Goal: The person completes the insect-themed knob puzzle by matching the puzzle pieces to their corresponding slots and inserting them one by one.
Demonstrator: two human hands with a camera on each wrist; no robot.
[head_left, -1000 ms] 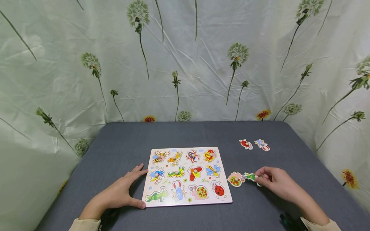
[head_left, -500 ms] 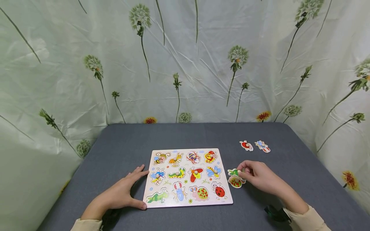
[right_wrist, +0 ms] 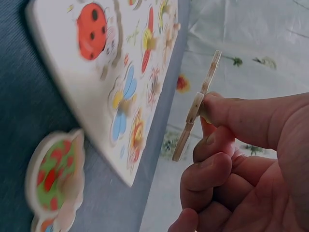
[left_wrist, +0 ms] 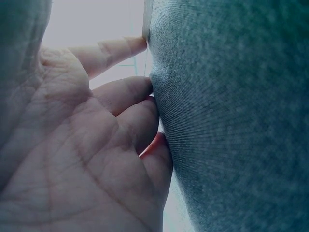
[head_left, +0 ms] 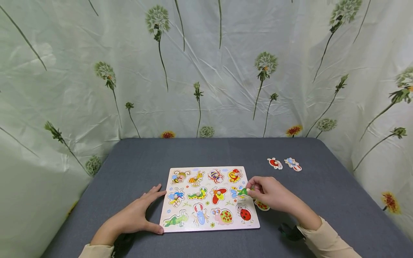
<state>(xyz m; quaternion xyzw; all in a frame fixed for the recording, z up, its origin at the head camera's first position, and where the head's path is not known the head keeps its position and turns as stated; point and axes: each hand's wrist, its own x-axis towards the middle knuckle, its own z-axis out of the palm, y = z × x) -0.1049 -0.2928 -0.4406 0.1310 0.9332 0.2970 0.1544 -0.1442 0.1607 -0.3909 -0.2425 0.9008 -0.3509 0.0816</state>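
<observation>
My right hand (head_left: 272, 193) pinches a green grasshopper puzzle piece (head_left: 241, 192) by its knob. The piece overlaps the dragonfly at the right end of the board's middle row in the head view; the right wrist view shows it edge-on and raised. My left hand (head_left: 135, 213) rests at the left edge of the pegged puzzle board (head_left: 230, 225), fingers spread, thumb at the near corner. In the left wrist view its fingertips meet the table. Knobbed insect pieces fill the two far rows; the near row shows recesses for grasshopper, stag beetle, snail and ladybug without pieces.
A snail piece (head_left: 262, 205) lies just right of the board, partly hidden by my right hand. Farther back on the right are a ladybug piece (head_left: 275, 163) and a blue stag beetle piece (head_left: 293, 164). A flowered curtain (head_left: 226, 89) hangs behind the dark table (head_left: 145, 154).
My right hand has carried the grasshopper piece leftward from beside the snail piece, across it, to over the board's right side. The left hand stays at the board's edge.
</observation>
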